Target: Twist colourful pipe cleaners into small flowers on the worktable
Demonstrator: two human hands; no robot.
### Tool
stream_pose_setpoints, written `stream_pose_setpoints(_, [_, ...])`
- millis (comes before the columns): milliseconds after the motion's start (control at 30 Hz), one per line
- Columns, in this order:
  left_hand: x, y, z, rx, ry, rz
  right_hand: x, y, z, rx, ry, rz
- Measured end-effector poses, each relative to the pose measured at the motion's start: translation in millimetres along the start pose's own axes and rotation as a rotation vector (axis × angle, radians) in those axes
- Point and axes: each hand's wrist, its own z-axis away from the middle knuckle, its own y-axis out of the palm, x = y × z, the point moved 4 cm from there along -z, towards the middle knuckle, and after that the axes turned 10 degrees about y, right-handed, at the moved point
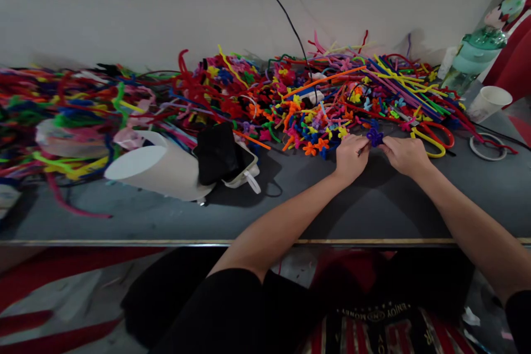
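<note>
Between my two hands is a small dark blue-purple pipe-cleaner flower (374, 136). My left hand (352, 156) is closed, its fingers pinched at the flower's left side, with a small dark bit showing at the fingertips. On the right side, my right hand (404, 154) pinches the flower with its fingers bent together. Both hands are just above the grey table (373, 204). Right behind them lies a heap of small colourful pipe-cleaner flowers (315, 127), with orange, yellow and pink ones nearest my left hand.
Loose pipe cleaners (406, 88) are piled along the wall. Left of my arms are a black phone (219, 153) and a white rolled sheet (178, 171). At the right stand a paper cup (489, 104), a green bottle (475, 58) and a tape ring (488, 146). A black cable hangs down behind.
</note>
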Motion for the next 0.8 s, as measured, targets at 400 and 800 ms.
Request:
stream_pose_setpoints(400, [-3,-2.3,1,-0.025,0.086,-0.034,-1,3,2,-0.032,-0.033,-0.045])
stream_pose_setpoints(800, [-11,-5.0,3,-0.119,0.256,-0.091,5,-3,5,-0.071,-0.128,-0.123])
